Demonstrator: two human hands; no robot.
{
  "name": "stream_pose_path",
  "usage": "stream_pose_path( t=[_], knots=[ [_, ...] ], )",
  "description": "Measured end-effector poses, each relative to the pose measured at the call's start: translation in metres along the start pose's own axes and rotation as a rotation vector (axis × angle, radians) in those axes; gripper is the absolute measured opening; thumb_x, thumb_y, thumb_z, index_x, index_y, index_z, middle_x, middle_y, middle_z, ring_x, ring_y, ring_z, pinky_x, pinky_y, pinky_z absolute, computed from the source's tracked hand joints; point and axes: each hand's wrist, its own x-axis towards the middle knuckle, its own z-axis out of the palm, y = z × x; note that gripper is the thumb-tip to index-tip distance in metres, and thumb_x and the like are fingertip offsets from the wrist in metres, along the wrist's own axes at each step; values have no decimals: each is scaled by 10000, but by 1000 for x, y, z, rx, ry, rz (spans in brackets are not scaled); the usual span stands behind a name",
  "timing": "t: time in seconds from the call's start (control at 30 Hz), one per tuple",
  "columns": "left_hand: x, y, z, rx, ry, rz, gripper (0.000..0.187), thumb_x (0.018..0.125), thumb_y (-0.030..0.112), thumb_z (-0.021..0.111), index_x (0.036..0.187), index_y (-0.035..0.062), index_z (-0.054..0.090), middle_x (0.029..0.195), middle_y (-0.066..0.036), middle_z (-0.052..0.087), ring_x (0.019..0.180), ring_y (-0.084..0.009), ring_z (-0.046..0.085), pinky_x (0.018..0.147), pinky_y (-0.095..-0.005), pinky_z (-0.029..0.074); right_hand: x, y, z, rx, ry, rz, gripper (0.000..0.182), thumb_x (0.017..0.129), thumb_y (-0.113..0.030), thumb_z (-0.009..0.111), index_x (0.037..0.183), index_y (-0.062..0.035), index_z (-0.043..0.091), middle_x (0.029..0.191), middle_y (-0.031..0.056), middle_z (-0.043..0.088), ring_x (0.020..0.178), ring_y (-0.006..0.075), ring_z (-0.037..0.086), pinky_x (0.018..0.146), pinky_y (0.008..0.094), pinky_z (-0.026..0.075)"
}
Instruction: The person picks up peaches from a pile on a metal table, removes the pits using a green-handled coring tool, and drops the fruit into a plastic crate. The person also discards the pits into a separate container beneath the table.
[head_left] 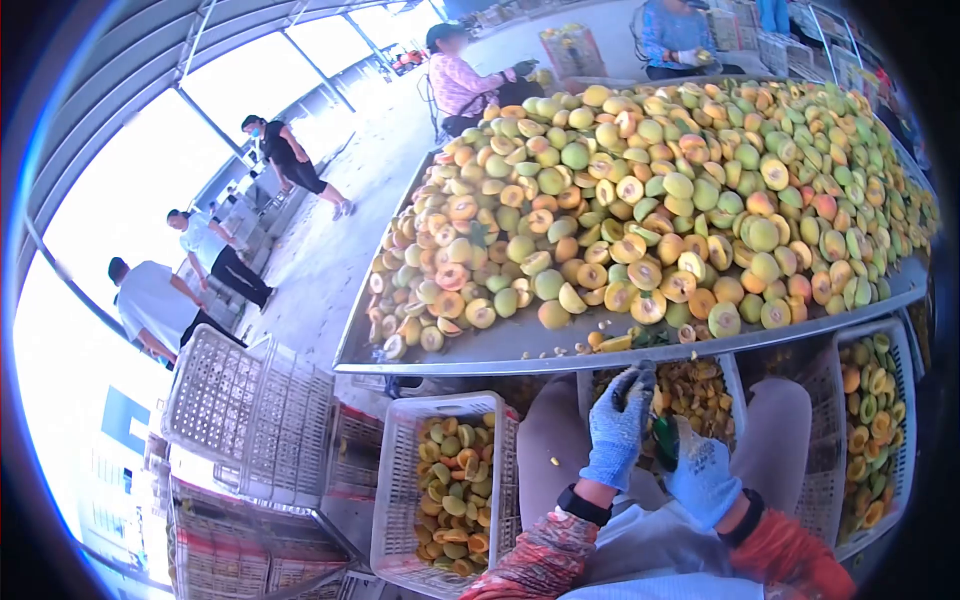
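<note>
My left hand [615,425], in a blue knitted glove with dark fingertips, is held over the crate between my knees, just below the table's front edge. Its fingers are bent together; whatever may be in them is hidden. To its right, my right hand [703,475] wears a matching glove and is closed around a small green tool [665,438] whose exact kind I cannot make out. Beneath both hands, the crate [733,385] holds brownish-orange pieces. Ahead, halved and whole apricot-like fruits [640,215] are heaped on a metal-edged table [480,366].
A white crate [392,490] of fruit halves stands by my left knee, another crate [908,430] at right. Stacked plastic crates [245,410] are at far left. Two people sit beyond the table; several others stand on the left.
</note>
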Motion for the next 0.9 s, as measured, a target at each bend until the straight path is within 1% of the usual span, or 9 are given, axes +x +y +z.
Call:
stream_pose_path(
  t=[0.07,0.27,0.33,0.4,0.53,0.63,0.8,0.87,0.9],
  knots=[
    [8,-9,-8,398,-30,-89,285,849,238,583,1072,62,611,950,-119,655,862,-212,634,778,-287,474,1,-7,-19,52,-110,94,428,719,-187,693,1071,-40,499,736,146,609,596,301,601,512,375,466],
    [12,27,-3,733,-223,-72,278,833,344,563,1018,152,641,927,-111,640,864,-297,606,757,-355,477,10,-16,-44,1388,-572,602,377,712,-99,684,1054,-43,534,775,42,574,568,93,536,452,238,424],
    [23,11,-13,835,-325,198,301,838,344,564,998,102,647,908,-104,661,829,-268,632,740,-331,482,14,-15,-46,1479,-663,594,358,714,-96,690,1040,-44,551,795,39,583,561,91,538,441,228,414],
    [24,-3,-16,539,-324,240,327,859,328,550,983,41,645,905,-83,660,812,-228,640,717,-310,488,15,-1,-40,1598,-663,591,357,725,-116,692,1046,-43,554,808,30,585,575,91,541,450,220,411],
    [22,18,-18,-485,-129,-534,366,915,289,472,1163,25,529,977,-79,607,912,-194,603,754,-311,517,10,23,-57,1824,-750,432,315,826,-67,577,1128,-25,499,823,62,578,635,104,552,484,207,406],
    [27,-2,-25,-642,-73,-406,479,880,329,512,1253,36,442,1205,-127,496,1055,-225,544,812,-350,515,10,22,-21,1578,-114,630,266,865,-109,566,1113,-31,513,824,33,568,659,83,540,514,185,404],
    [13,-3,-14,-615,-243,-264,576,819,266,564,1303,22,371,1237,-117,493,1092,-224,521,881,-352,483,9,34,-5,1550,-153,658,310,858,-128,591,1142,-73,480,874,11,553,757,134,601,586,289,531],
    [7,-4,-17,651,-397,305,528,889,328,458,1267,-36,403,1153,-160,538,1056,-259,528,930,-361,423,13,27,-15,1549,-225,556,297,841,-137,619,1097,-66,488,876,27,550,687,132,584,577,290,529],
    [7,-8,-16,651,-400,292,528,889,328,458,1267,-36,403,1153,-160,538,1056,-259,528,930,-361,423,14,28,-8,1448,-176,521,287,822,-128,638,1058,-62,489,867,29,549,648,122,571,542,270,514]
  ],
)
